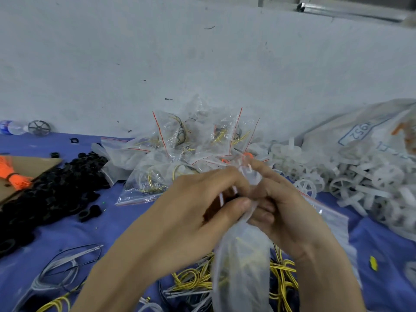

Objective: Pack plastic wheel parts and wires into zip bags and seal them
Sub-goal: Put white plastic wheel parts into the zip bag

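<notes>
Head view: bag (240,266) holding yellow wires hangs nearest the camera, its long axis rising to a mouth caught between both hands. Left hand (186,212) and right hand (290,212) meet there, fingers pinched on the mouth. Farther right, sack (337,136) print seemingly reads "952".

Scuffed pale wall (202,52) behind blue-covered table (67,233), seemingly.
</notes>
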Demonstrator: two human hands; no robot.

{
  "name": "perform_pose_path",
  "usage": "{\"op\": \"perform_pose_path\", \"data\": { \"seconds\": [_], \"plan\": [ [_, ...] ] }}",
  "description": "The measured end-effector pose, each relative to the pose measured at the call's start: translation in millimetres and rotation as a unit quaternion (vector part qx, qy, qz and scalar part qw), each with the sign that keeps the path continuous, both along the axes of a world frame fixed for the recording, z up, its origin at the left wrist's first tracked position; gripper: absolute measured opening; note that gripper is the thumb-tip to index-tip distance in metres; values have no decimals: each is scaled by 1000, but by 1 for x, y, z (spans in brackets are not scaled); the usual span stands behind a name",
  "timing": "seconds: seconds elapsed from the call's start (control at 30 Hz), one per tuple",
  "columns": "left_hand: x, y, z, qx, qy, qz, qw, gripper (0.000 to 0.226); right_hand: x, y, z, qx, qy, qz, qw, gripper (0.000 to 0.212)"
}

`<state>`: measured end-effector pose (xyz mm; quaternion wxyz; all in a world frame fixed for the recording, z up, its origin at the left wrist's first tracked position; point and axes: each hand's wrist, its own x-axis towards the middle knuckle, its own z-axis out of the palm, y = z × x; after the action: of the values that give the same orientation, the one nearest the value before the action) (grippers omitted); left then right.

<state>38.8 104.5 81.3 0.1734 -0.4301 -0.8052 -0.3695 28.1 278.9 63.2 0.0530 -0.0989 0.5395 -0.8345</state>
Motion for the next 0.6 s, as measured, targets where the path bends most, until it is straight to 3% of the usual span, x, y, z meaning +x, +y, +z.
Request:
{"op": "perform_pose_path", "data": {
  "seconds": [0.17,0.3,0.43,0.53,0.6],
  "plan": [
    [-5,-17,4,-10,-85,-16,996,57,6,20,5,-22,18,-85,996,50],
    [1,-15,0,-78,-60,24,995,47,8,22,6,4,37,-112,993,48],
    [-4,-15,-5,-73,-14,56,996,31,7,27,6,-8,58,-131,990,41],
    [-16,-27,-4,-45,1,81,996,30,-11,52,-2,-11,44,-273,961,14],
    [-23,-36,-2,6,-14,95,995,32,-43,68,-12,34,-3,-353,935,14]
  ]
}}
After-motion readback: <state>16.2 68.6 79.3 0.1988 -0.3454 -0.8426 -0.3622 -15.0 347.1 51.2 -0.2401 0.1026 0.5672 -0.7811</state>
